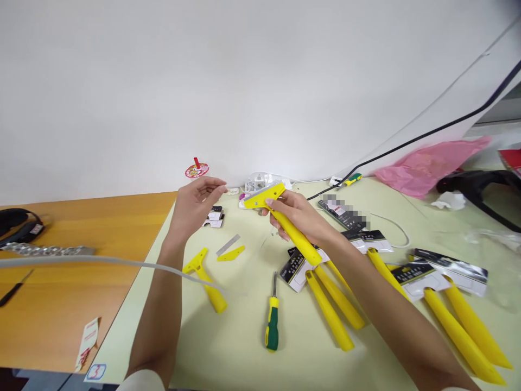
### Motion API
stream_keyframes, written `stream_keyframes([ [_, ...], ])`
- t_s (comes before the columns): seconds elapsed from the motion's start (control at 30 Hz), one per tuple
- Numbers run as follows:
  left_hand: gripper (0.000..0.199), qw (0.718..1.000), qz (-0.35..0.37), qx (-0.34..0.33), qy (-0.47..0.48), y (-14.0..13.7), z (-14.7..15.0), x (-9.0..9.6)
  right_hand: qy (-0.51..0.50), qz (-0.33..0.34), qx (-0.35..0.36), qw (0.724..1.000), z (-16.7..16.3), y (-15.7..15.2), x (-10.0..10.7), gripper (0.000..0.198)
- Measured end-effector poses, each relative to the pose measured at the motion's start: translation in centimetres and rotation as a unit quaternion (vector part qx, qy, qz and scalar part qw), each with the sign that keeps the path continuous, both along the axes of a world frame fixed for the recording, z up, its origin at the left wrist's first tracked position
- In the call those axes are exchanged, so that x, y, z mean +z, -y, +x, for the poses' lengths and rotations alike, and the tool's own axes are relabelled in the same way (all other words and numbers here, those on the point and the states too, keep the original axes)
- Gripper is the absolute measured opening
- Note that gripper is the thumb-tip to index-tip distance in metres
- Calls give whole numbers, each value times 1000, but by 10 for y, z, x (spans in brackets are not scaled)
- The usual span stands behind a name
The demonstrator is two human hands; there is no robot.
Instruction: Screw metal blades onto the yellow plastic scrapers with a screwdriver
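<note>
My right hand grips a yellow scraper by its neck, with the wide head up and left. A grey blade edge and a small screw show on that head. To its left, apart from it, my left hand is raised, thumb and fingertips drawn together in a pinch; anything between them is too small to make out. Below lie a loose metal blade, a yellow cover plate and a second scraper body. A green and yellow screwdriver lies in front, shaft pointing away.
Several yellow handles and black-and-white package cards lie on the right. Behind are a phone, another screwdriver and a pink plastic bag. A black cable crosses the back right; a grey cable crosses the left forearm.
</note>
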State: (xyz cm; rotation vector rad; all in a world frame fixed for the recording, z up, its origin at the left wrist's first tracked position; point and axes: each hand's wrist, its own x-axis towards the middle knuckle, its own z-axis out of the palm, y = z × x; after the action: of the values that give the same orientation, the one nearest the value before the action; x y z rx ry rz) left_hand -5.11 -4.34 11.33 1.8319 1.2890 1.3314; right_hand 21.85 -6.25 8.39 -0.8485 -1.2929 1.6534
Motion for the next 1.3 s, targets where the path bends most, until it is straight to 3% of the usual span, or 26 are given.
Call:
stream_keyframes([
  [0.2, 22, 999, 15, -30, -13, 22, 12, 13, 10, -14, 20, 1000, -12, 4, -9, 33],
  [0.4, 20, 994, 25, -87, -62, 24, 21, 11, 35, -17, 35, 999, -21, 8, -13, 37],
  [0.63, 15, 986, -45, -140, -83, 22, 36, 1, 48, -10, 53, 997, -29, 12, -17, 43],
  [0.97, 16, 982, -77, -155, -77, 16, 39, -6, 68, 4, 73, 995, -31, 16, -16, 52],
  [1.3, 25, 981, -101, -159, -46, 16, 42, -3, 68, 25, 76, 994, -32, 16, -17, 41],
])
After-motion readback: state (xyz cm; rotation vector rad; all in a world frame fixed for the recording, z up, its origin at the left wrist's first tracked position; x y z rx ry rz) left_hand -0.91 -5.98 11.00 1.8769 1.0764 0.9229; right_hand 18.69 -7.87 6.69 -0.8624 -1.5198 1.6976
